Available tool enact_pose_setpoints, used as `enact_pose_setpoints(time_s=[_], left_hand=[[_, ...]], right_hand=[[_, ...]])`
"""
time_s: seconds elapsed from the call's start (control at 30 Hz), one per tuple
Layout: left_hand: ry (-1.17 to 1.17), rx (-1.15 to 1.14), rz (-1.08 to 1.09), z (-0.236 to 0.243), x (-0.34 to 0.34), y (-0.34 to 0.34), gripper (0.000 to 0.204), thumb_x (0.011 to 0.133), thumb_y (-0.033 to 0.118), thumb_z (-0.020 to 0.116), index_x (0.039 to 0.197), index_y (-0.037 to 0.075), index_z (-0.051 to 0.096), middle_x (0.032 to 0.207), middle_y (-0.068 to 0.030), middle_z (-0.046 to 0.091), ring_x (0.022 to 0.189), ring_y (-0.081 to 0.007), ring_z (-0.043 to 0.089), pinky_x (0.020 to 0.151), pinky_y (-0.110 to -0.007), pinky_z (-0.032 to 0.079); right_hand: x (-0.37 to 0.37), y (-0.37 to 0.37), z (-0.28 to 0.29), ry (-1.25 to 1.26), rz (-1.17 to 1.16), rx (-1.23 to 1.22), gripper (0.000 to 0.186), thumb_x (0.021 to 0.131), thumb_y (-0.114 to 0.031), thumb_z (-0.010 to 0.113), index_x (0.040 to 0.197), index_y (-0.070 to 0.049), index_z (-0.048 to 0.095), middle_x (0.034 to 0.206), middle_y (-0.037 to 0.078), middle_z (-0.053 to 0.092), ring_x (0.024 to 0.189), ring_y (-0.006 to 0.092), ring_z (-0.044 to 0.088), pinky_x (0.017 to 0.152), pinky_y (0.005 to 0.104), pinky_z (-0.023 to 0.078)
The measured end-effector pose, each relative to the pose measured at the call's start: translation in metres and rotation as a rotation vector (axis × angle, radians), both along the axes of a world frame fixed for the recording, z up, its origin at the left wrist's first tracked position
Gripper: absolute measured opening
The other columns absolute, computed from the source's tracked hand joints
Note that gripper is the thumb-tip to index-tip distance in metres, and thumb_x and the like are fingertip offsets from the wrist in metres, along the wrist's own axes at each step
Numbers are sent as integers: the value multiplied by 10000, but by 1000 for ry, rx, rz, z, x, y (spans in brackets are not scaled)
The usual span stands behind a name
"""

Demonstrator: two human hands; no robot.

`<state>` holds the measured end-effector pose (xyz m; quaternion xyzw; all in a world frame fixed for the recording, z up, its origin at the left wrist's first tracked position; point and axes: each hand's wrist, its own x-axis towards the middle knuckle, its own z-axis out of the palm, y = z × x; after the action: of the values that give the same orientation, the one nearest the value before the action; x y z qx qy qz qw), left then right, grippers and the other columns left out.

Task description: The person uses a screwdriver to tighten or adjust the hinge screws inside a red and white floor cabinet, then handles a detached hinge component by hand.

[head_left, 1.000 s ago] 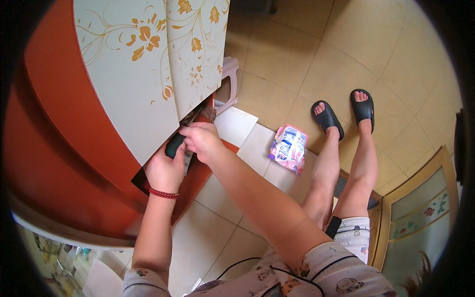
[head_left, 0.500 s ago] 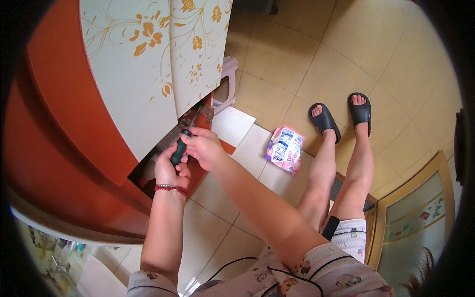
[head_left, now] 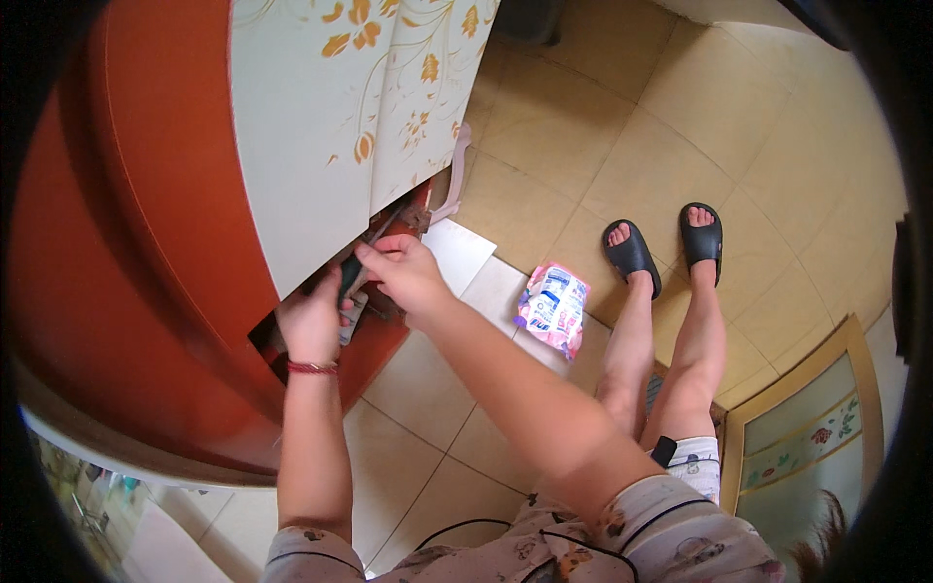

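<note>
item: glossy red-orange furniture body (head_left: 175, 223), filling the left side. item: white panels with gold floral print (head_left: 306, 165), set against it, a dark opening along their lower edge.

item: left hand (head_left: 313, 325), at the opening, fingers and thumb wrapped closely round a handle; red beaded bracelet (head_left: 312, 368) on the wrist. item: slim screwdriver-like tool with dark green handle and thin metal shaft (head_left: 350, 274), lying in the left hand at the opening, shaft pointing up and to the right, beneath the panels' edge.

item: right hand (head_left: 403, 277), just beside the tool, fingertips gathered narrowly near the shaft end of the handle; whether they pinch it cannot be told. item: flat white rectangular board (head_left: 461, 253), on the floor beyond the right hand. item: pale pink plastic frame (head_left: 453, 180), next to the board.

item: pink-and-white soft plastic packet (head_left: 552, 309), lying on pale square tiles (head_left: 413, 418). item: black open-toed slippers (head_left: 634, 257), worn on two feet. item: yellow-brown-framed frosted glass door with floral decoration (head_left: 792, 486), far right.
</note>
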<state>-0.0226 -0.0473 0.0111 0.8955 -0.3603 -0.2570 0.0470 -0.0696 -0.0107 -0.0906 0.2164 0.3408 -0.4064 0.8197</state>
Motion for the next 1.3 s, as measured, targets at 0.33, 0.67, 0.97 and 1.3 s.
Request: enact_pose_setpoints(time_s=[0.33, 0.67, 0.97, 1.3], left_hand=[[188, -294, 194, 23, 19, 74, 146, 815, 143, 522, 828, -2, 503, 606, -67, 525, 426, -124, 498, 329, -209, 343], [282, -381, 377, 22, 32, 133, 178, 818, 220, 537, 782, 49, 502, 554, -48, 514, 407, -108, 468, 333, -202, 325], [315, -401, 398, 17, 32, 149, 206, 812, 239, 543, 782, 39, 503, 550, -50, 513, 401, -101, 441, 361, -198, 316], [342, -427, 445, 23, 19, 158, 189, 807, 195, 548, 833, 9, 528, 594, -51, 527, 461, -109, 476, 409, -218, 358]], right_hand=[[1, 25, -63, 1036, 398, -411, 473, 724, -357, 599, 888, 78, 512, 840, 236, 561, 810, 357, 544, 743, 383, 434], [-18, -8, -66, 1022, 623, -566, 338, 650, -267, 634, 743, 46, 548, 737, 234, 573, 732, 358, 561, 684, 383, 456], [-18, -4, -75, 1009, 680, -623, 283, 602, -208, 613, 744, 34, 576, 723, 211, 578, 717, 317, 574, 673, 355, 464], [-26, -16, -90, 536, 735, -433, 132, 755, -102, 585, 806, 20, 586, 717, 63, 591, 615, 136, 584, 587, 243, 495]])
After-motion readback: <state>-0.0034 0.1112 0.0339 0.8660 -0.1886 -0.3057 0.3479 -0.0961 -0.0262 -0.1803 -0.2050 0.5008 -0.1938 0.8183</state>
